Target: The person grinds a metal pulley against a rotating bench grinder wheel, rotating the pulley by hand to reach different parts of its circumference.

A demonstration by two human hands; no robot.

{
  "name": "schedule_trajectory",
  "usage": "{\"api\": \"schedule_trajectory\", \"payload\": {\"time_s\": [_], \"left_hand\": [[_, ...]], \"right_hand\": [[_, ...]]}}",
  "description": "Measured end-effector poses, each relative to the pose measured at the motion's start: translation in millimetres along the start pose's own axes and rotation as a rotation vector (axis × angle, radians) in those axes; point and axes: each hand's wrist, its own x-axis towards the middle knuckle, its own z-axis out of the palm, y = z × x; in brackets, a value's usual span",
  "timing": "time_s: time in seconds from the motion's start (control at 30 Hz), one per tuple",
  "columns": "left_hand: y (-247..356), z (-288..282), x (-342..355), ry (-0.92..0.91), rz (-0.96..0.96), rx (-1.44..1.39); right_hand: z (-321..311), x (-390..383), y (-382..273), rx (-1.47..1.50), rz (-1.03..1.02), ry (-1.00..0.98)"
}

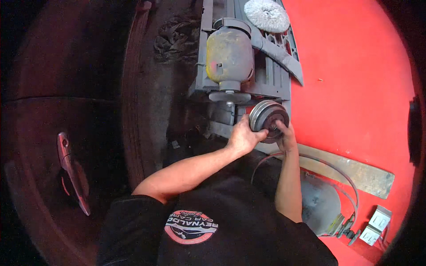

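Observation:
In the head view I grip a round metal disc assembly (pixel 269 111), pale around the rim with a dark face and a centre hub, tilted toward me. My left hand (pixel 246 137) is wrapped on its left side, thumb at the lower edge. My right hand (pixel 286 137) holds its lower right, fingers at the hub. Just above is a dusty grey-yellow bench motor (pixel 228 55) with a grey wheel (pixel 219 96) on its spindle, mounted on a grey metal stand (pixel 270 75). A white fluffy pad (pixel 266 15) lies at the top.
A dark car door with a chrome handle (pixel 71 173) is at left. A red surface (pixel 346 80) fills the right. A long board (pixel 346 166), a grey tank (pixel 321 204) with a hose and a metal socket box (pixel 375 224) are at lower right. Dark cloth (pixel 173 40) lies at upper left.

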Motion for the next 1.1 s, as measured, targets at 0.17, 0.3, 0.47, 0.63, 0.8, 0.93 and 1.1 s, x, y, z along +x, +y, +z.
{"api": "schedule_trajectory", "payload": {"time_s": [0.17,0.3,0.47,0.63,0.8,0.93,1.1], "left_hand": [[-36,-1,-4,-0.045,-0.279,-0.390],[-34,-8,-1,-0.022,-0.404,-0.303],[-31,0,2,0.065,-0.283,-0.079],[-24,11,13,0.068,-0.207,-0.240],[32,15,-2,-0.179,0.096,-0.096],[64,7,-9,-0.423,0.220,-0.076],[89,-8,-25,-0.513,0.266,-0.144]], "right_hand": [[34,22,22,0.261,0.062,0.082],[43,20,53,0.429,0.146,0.133],[43,17,56,0.523,0.131,0.147],[38,26,51,0.587,0.007,0.196],[54,-8,11,0.843,-0.287,0.107],[52,-45,1,0.934,-0.359,0.069],[83,-81,-11,1.039,-0.387,0.113]]}}
